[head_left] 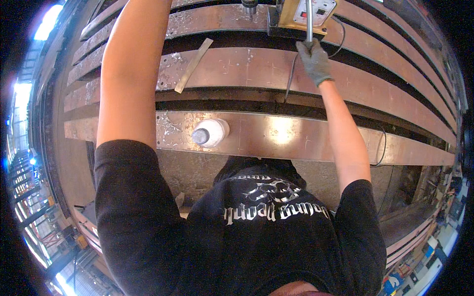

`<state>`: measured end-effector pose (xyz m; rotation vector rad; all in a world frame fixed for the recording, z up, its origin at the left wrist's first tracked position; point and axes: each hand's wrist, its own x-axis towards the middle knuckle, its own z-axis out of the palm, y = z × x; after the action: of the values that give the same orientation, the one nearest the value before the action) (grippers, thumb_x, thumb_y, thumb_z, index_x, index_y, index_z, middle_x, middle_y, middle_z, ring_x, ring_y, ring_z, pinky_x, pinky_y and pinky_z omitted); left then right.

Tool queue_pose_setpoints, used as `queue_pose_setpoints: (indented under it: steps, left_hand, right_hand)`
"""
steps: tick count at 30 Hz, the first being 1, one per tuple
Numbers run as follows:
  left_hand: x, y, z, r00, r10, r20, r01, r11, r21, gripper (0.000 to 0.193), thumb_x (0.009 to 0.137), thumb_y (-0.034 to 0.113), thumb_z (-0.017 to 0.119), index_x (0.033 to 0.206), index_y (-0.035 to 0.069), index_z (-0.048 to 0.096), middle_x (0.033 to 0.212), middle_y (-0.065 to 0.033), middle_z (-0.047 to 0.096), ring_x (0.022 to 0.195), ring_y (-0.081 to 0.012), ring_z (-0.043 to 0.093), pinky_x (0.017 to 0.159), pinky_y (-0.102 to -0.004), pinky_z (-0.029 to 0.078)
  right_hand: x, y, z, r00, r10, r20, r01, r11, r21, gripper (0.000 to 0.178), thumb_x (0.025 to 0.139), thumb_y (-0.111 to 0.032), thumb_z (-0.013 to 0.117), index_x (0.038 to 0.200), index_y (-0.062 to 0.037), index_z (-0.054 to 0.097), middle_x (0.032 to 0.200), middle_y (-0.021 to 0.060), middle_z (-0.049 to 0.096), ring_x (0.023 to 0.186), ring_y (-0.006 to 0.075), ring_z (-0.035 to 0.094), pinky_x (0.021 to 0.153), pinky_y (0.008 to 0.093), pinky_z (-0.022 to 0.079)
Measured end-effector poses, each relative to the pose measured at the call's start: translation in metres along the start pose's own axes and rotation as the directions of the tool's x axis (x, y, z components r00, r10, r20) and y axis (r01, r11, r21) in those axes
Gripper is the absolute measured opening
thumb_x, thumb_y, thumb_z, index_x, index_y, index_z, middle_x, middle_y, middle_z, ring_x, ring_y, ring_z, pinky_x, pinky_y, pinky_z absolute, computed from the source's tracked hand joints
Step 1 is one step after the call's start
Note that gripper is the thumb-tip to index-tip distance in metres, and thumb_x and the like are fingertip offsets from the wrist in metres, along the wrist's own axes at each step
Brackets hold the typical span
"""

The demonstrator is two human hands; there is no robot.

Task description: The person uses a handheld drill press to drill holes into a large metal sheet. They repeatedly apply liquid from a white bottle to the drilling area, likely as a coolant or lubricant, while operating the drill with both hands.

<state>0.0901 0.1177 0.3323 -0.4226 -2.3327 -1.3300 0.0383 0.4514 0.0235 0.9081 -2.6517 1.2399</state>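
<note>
My right hand [316,63], in a grey glove, is closed around the lower end of a straight metal lever [309,22]. The lever runs up in front of a yellow machine [287,17] with a switch panel, which looks like a magnetic drill. Left of its base, a round metal tool holder [250,6] points down at a steel bar. My left forearm reaches past the top edge of the view, so that hand is out of sight.
Several long steel bars [237,69] lie side by side with dark gaps between them. A white bottle [216,132] stands on the nearest bar. Beyond it lies a flat metal strip [194,66], with metal shavings [170,126] around. A black cable [291,79] hangs by the machine.
</note>
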Motion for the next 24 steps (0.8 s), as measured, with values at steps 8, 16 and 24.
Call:
queue_pose_setpoints:
  steps: [8, 16, 24]
  left_hand:
    - [-0.007, -0.021, -0.003, 0.992, -0.033, 0.124, 0.061, 0.972, -0.226, 0.048, 0.093, 0.011, 0.075, 0.137, 0.0, 0.058, 0.128, -0.01, 0.069, 0.112, -0.019, 0.067, 0.097, -0.0328, 0.055]
    - [-0.006, -0.024, -0.001, 0.995, -0.045, 0.094, 0.058, 0.988, -0.145, 0.046, 0.095, 0.012, 0.074, 0.137, 0.002, 0.059, 0.127, -0.0086, 0.069, 0.111, -0.0183, 0.066, 0.093, -0.0339, 0.057]
    - [-0.018, -0.011, 0.002, 0.994, -0.108, -0.01, 0.108, 0.993, 0.048, 0.055, 0.095, 0.017, 0.075, 0.142, 0.002, 0.053, 0.129, -0.0075, 0.066, 0.113, -0.018, 0.064, 0.092, -0.0315, 0.055]
  right_hand:
    - [0.024, 0.009, -0.112, 0.984, -0.034, 0.173, 0.107, 0.892, -0.438, 0.044, 0.098, -0.046, 0.067, 0.115, -0.0056, 0.064, 0.097, 0.0207, 0.074, 0.09, 0.0405, 0.073, 0.073, 0.0482, 0.055]
    - [0.052, 0.007, -0.179, 0.941, -0.182, 0.284, 0.322, 0.736, -0.595, 0.047, 0.099, -0.043, 0.066, 0.127, -0.0051, 0.064, 0.105, 0.0181, 0.076, 0.096, 0.0398, 0.072, 0.077, 0.0466, 0.058]
    - [0.06, -0.012, -0.204, 0.925, -0.211, 0.317, 0.367, 0.715, -0.595, 0.038, 0.1, -0.04, 0.065, 0.117, -0.0057, 0.061, 0.093, 0.0222, 0.073, 0.086, 0.0441, 0.07, 0.071, 0.0522, 0.054]
